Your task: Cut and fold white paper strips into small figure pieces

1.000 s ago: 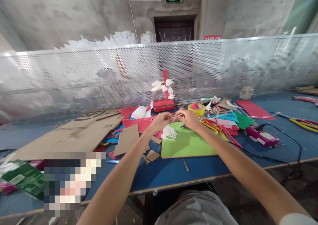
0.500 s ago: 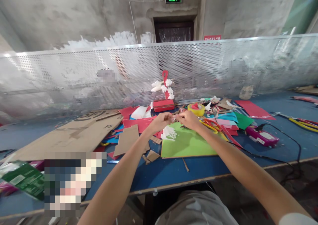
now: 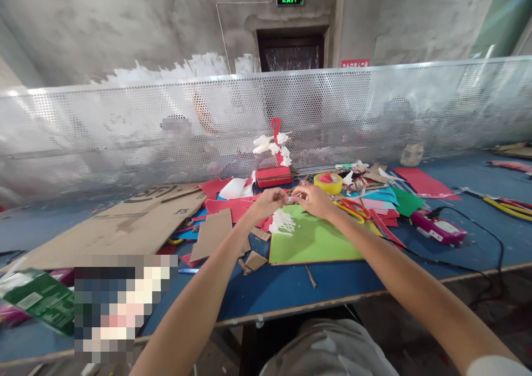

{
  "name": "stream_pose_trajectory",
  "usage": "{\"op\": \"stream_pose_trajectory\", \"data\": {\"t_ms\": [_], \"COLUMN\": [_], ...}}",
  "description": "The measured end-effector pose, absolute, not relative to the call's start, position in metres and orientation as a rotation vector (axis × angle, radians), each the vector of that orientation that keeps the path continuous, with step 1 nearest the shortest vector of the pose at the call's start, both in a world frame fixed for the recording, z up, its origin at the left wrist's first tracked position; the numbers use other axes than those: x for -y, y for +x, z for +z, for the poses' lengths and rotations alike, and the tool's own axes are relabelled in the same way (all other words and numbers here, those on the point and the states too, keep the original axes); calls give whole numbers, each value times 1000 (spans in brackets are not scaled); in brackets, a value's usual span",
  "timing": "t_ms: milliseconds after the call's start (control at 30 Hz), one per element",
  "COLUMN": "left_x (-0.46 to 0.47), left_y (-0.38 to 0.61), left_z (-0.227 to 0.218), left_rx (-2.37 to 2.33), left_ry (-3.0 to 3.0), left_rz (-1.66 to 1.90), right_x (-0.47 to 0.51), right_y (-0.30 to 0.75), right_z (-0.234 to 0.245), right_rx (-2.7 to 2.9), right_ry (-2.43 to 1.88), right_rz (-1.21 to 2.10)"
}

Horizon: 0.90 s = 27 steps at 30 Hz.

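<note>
My left hand and my right hand meet over the back edge of a lime-green sheet. Between their fingertips is a small white piece of paper, pinched from both sides and partly hidden. Just below my left hand, a white paper cutout with a fringed edge lies over the sheet's left corner. Behind the hands stands a red box with a red upright strip bearing white paper flowers.
Cardboard covers the table's left side. Yellow tape, orange-handled scissors and paper scraps lie to the right. Beyond them are a purple device with a black cable and yellow-handled pliers. A perforated metal screen runs behind.
My right hand has shifted slightly, its fingers turning around the white paper. More of the piece shows between the fingertips. Everything on the table lies as before.
</note>
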State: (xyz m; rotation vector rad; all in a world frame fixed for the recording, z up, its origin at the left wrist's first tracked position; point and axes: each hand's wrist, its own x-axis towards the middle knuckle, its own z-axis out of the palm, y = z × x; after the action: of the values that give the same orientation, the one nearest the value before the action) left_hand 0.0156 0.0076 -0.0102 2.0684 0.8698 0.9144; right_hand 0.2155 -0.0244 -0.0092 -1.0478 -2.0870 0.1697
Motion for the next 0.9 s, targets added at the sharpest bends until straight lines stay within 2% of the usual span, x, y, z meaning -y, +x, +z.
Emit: {"op": "stream_pose_trajectory", "data": {"t_ms": [200,500,733,900], "left_x": [-9,-7,-11,-9], "left_y": [15,13,8,9], "left_z": [-12,-8,-7,-4], "left_rx": [-849,-850,-900,-934], "left_ry": [2094,2094,2052,2049], "left_rz": [916,851,834,850], "right_x": [22,25,22,18], "right_y": [216,216,217,218], "right_z": [-10,-9,-10,-12], "right_rx": [2177,2218,2037,2036], "right_ry": [-1013,-1064,-1003,-1051], "right_rz": [62,337,385,283]}}
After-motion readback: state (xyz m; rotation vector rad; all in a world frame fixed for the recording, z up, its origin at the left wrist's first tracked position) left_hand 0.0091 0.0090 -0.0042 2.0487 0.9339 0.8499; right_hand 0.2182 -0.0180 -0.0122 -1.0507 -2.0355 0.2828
